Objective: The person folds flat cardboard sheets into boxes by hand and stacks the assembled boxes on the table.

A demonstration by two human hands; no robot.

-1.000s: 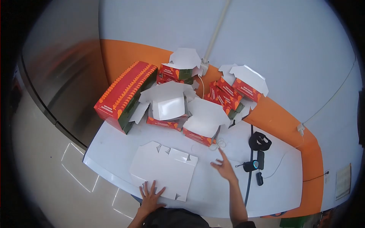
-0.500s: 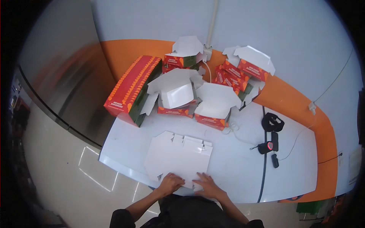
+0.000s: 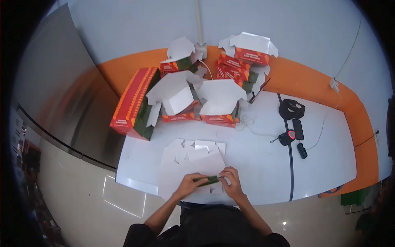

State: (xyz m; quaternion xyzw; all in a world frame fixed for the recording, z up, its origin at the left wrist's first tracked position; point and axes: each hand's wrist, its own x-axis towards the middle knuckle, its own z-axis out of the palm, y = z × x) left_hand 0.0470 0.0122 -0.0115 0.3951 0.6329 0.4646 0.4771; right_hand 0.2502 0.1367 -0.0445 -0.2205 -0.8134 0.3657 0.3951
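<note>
A flat cardboard box blank (image 3: 181,164) lies on the table with its white inside up and slits along its far side. At its near edge a strip is folded up, showing green print. My left hand (image 3: 188,185) grips this strip at its left end, fingers closed over it. My right hand (image 3: 231,181) pinches the right end of the same strip between thumb and fingers. The fingertips of both hands partly cover the fold.
Several part-folded red and green boxes (image 3: 218,119) with raised white lids stand along the back. A long red box (image 3: 135,101) stands at the back left. To the right lie a black strap (image 3: 291,109), a phone-like black slab (image 3: 298,129) and a small round black device (image 3: 286,137). A metal panel (image 3: 61,94) borders the left.
The near edge of the blank has come up into a green-backed fold. My hands have gone from resting flat near that edge to gripping the fold. The camera view has shifted.
</note>
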